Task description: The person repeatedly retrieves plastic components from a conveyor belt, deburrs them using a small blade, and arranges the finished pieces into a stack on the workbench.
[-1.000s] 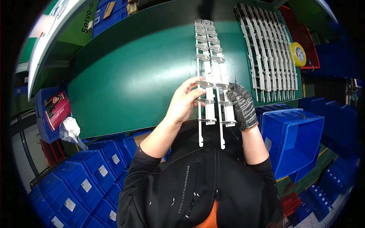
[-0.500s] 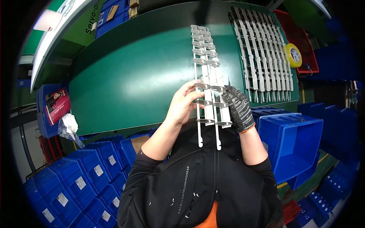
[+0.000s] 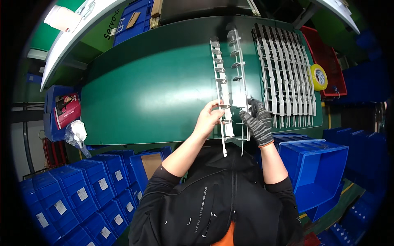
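Observation:
My bare left hand (image 3: 211,119) grips a long white slotted strip (image 3: 221,88) with a row of rounded tabs and a hooked lower end. A second strip (image 3: 239,65) of the same kind is in my right hand (image 3: 258,121), which wears a dark grey knitted glove with an orange cuff. The two strips stand side by side with a gap between them, and the right one is turned partly edge-on. Both reach from near my chest out over the green table (image 3: 147,90). My right fingertips are partly hidden behind the strip.
Many similar strips lie in a rack-like row (image 3: 287,74) at the table's right. Beyond them are a yellow tape roll (image 3: 318,77) and a red bin (image 3: 324,57). Blue crates (image 3: 316,172) stand at lower right, others (image 3: 69,188) at lower left. A white plastic bag (image 3: 77,133) hangs at the left.
The two strips, close together before, have moved apart. My right hand has turned its strip edge-on; my left hand has shifted slightly right and down in the picture. The whole view has shifted a little.

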Demonstrator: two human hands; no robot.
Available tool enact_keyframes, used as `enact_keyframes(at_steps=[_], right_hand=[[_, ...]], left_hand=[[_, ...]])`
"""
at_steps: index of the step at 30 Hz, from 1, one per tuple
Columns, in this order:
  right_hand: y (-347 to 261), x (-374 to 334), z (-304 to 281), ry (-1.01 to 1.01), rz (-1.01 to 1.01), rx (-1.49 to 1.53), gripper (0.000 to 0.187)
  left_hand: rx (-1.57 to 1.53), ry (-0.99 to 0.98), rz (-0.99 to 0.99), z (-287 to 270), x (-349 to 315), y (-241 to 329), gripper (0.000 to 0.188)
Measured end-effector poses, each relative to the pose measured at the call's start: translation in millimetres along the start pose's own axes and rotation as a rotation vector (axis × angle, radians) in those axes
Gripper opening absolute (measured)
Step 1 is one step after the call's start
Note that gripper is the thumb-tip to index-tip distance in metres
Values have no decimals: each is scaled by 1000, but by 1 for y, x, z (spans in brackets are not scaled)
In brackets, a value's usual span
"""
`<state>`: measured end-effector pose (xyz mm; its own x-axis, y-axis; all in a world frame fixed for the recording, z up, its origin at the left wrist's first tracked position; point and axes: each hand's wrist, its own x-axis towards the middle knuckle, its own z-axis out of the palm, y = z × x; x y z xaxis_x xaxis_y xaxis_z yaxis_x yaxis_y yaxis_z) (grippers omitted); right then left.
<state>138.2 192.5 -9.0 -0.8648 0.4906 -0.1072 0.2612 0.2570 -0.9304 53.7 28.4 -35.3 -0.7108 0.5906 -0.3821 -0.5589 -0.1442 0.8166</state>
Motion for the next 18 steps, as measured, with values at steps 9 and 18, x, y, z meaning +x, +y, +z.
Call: enact_keyframes(at_steps=[9,18], right_hand=[[27,10,17,-166,-1,-281,57],[22,23,31,-163,-185,-523,51]], left_hand=[[770,-29,-19,-28,43,-22,39],[624,93,77,-33,117,5,55]])
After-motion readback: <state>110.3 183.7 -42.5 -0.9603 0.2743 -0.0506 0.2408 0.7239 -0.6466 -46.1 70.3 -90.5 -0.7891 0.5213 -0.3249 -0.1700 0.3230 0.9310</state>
